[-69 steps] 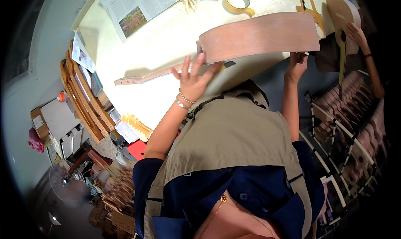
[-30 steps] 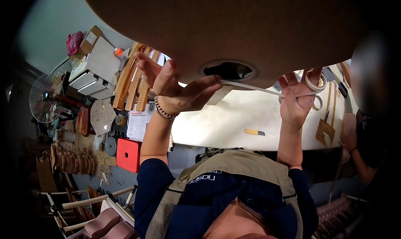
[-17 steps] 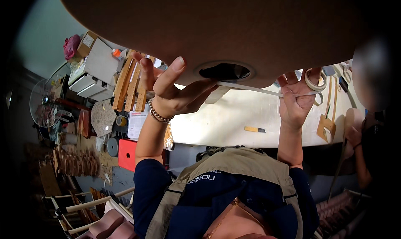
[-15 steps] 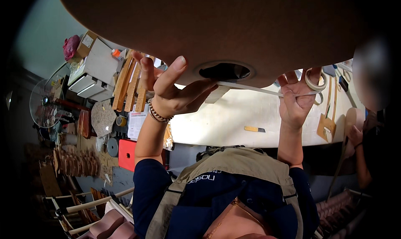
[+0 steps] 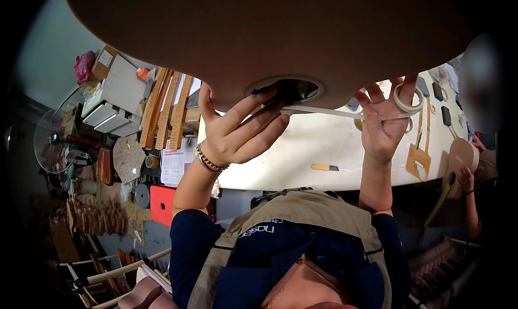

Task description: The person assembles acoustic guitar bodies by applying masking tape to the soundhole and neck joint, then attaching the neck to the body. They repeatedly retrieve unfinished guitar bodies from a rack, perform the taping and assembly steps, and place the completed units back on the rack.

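Note:
A brown guitar body (image 5: 280,34) with a round soundhole (image 5: 297,90) fills the top of the view, its far part out of sight. A pale strip of masking tape (image 5: 329,112) runs taut just below the soundhole. My left hand (image 5: 237,128) has its thumb and forefinger at the strip's left end, apparently pinching it, with the other fingers against the body by the hole. The tape roll (image 5: 408,98) hangs around a raised finger of my right hand (image 5: 382,128), whose thumb lies against the strip. The right hand's other fingertips are near the guitar's edge.
A pale worktable (image 5: 259,174) bears a yellow-handled cutter (image 5: 325,167) and a wooden template (image 5: 418,160). Fretted necks (image 5: 181,112) lie at left, near a fan (image 5: 54,136) and a red case (image 5: 162,204). Another person's hand (image 5: 465,179) holds a guitar-shaped piece at right.
My left hand has turned, bringing its fingers closer together at the soundhole. The guitar body has shifted slightly left. My right hand keeps the roll in nearly the same place.

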Demonstrator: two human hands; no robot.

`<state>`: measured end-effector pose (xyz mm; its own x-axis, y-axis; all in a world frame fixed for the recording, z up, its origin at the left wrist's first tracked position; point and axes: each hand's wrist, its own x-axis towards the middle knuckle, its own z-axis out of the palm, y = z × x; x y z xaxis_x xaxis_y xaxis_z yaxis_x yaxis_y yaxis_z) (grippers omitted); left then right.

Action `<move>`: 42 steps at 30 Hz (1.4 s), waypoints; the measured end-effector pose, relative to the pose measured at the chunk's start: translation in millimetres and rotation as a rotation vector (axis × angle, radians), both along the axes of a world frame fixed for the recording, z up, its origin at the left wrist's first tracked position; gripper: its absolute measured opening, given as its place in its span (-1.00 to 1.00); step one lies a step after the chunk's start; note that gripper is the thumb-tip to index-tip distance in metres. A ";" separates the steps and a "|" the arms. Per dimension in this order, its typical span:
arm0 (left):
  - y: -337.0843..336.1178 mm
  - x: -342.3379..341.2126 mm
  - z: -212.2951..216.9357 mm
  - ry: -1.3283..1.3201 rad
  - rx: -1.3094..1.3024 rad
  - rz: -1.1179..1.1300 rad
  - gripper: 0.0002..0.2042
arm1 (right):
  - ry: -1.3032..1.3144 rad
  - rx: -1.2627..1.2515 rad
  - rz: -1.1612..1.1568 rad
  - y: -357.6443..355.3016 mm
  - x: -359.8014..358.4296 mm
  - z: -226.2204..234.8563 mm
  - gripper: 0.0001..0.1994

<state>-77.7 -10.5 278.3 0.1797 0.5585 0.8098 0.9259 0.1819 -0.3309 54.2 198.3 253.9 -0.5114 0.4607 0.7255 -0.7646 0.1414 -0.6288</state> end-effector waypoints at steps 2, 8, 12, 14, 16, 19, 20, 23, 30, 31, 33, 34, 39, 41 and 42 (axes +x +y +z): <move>0.7 5.4 0.0 -0.047 0.006 0.033 -0.78 | 0.012 0.037 -0.019 1.9 1.6 8.6 -0.10; 0.9 17.5 0.6 -0.076 -0.018 0.122 -0.78 | 0.055 0.048 -0.029 9.5 1.7 16.0 -0.16; -0.5 20.6 0.6 -0.036 -0.071 0.178 -0.78 | 0.005 0.076 -0.104 12.4 1.4 13.1 -0.23; 0.0 20.9 0.0 -0.030 -0.064 0.170 -0.82 | 0.001 0.084 -0.144 12.4 1.1 13.1 -0.28; 1.6 20.6 -1.8 -0.021 -0.041 0.154 -0.85 | -0.009 0.111 -0.162 14.6 2.6 12.2 -0.32; 3.6 18.9 -3.0 -0.013 -0.004 0.133 -0.86 | 0.000 0.123 -0.158 15.8 2.0 12.3 -0.36; 3.5 19.5 -3.5 -0.016 -0.003 0.130 -0.85 | 0.008 0.124 -0.153 15.6 2.1 11.6 -0.37; 2.4 20.5 -5.2 -0.009 0.010 0.128 -0.84 | -0.023 0.095 -0.166 13.0 4.1 9.7 -0.38; -1.2 20.5 -6.3 -0.033 0.084 0.194 -0.86 | 0.026 -0.282 -0.044 -20.1 -9.8 -49.8 -0.21; -2.7 19.6 -6.4 -0.047 0.070 0.212 -0.83 | 0.112 -0.249 0.033 -30.3 -18.8 -65.5 -0.16; -9.9 17.8 -9.1 -0.088 0.043 0.245 -0.71 | -0.024 -0.147 0.127 -53.3 -35.9 -108.2 0.03; -14.0 13.1 -11.9 -0.081 0.062 0.239 -0.68 | -0.238 -0.056 0.163 -68.4 -43.1 -122.6 0.02; -28.9 3.3 -7.4 -0.172 0.138 0.323 -0.73 | -0.575 -0.167 0.355 -117.0 -106.2 -122.0 -0.67; -32.6 1.2 -5.4 -0.226 0.175 0.285 -0.78 | -0.491 -0.140 0.296 -114.7 -97.3 -121.4 -0.70; -35.9 2.4 -8.3 -0.267 0.202 0.269 -0.79 | -0.466 -0.068 0.238 -111.6 -84.0 -117.0 -0.69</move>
